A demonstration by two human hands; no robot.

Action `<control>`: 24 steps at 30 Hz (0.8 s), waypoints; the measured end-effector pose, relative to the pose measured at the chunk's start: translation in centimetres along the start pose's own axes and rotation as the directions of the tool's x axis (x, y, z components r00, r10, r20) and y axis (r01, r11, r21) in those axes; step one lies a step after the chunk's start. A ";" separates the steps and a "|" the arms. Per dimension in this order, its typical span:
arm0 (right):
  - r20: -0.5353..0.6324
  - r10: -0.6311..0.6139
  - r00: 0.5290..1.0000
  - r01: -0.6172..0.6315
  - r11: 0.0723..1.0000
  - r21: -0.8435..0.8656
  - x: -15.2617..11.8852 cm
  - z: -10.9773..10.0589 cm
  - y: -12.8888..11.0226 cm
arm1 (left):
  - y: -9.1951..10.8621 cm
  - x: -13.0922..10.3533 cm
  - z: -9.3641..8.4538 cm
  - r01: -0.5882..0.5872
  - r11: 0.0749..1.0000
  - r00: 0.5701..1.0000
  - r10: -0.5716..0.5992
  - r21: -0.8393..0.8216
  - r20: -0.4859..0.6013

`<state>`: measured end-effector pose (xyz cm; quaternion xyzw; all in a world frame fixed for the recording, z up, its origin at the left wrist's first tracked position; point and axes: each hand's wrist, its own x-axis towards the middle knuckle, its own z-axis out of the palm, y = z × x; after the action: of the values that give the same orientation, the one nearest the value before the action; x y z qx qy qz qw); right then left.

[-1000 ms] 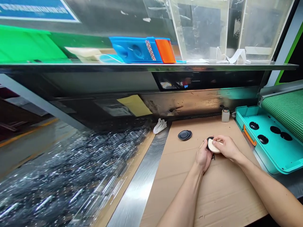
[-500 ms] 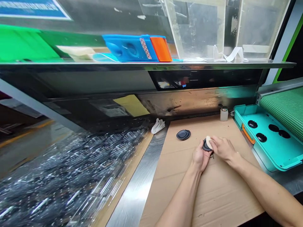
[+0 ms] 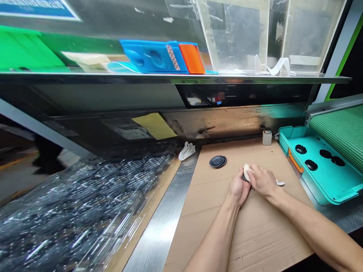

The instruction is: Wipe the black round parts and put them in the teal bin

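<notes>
Above the cardboard sheet point(image 3: 210, 211), my left hand point(image 3: 239, 189) is closed round a small black disc point(image 3: 244, 178), mostly hidden by the pad and fingers. My right hand point(image 3: 262, 180) pinches a cream-coloured pad or folded cloth point(image 3: 246, 171) and presses it against the disc's face. Beyond my left hand, black round lids or discs point(image 3: 218, 161) lie overlapped on the cardboard. A small white strip point(image 3: 280, 183) shows beside my right wrist; what it belongs to is unclear.
A turquoise tray point(image 3: 320, 195) with several black discs stands right, beside a green conveyor belt point(image 3: 340, 126). At the back is a small white bottle point(image 3: 267, 137). Clear plastic packs of dark parts point(image 3: 93, 204) fill the left. A metal shelf point(image 3: 170, 78) crosses overhead.
My right hand has moved the pad over more of the black disc. The white strip now shows by my right wrist. A dark leg-like shape has appeared in the aisle at far left.
</notes>
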<state>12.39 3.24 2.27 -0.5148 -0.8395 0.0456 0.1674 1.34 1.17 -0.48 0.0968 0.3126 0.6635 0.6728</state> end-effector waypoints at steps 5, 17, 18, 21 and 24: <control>-0.152 0.193 0.969 -0.186 0.981 0.061 0.9 -1.2 2.5 | 1.1 -0.3 0.1 0.039 0.999 0.999 -0.039 0.001 0.004; -0.152 0.040 0.988 -0.064 0.986 -0.153 -0.7 -2.7 3.6 | 4.1 -0.5 -0.3 0.194 0.963 0.981 -0.189 -0.185 0.049; -0.094 0.010 0.996 -0.023 0.990 -0.138 -1.0 -3.0 3.2 | 4.2 -0.5 -0.3 0.212 0.957 0.977 -0.209 -0.197 0.036; 0.155 -0.035 0.987 0.052 0.993 -0.107 -1.5 -3.5 2.6 | 4.5 -0.6 -0.3 0.239 0.948 0.970 -0.245 -0.212 -0.003; 0.141 -0.124 0.982 0.124 0.992 0.007 -1.4 -3.1 2.8 | 4.5 -0.6 -0.3 0.232 0.959 0.970 -0.240 -0.165 -0.030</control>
<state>16.36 3.05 4.18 -0.4571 -0.8798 0.0708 0.1097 -2.57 0.95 1.92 -0.0124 0.2843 0.6036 0.7448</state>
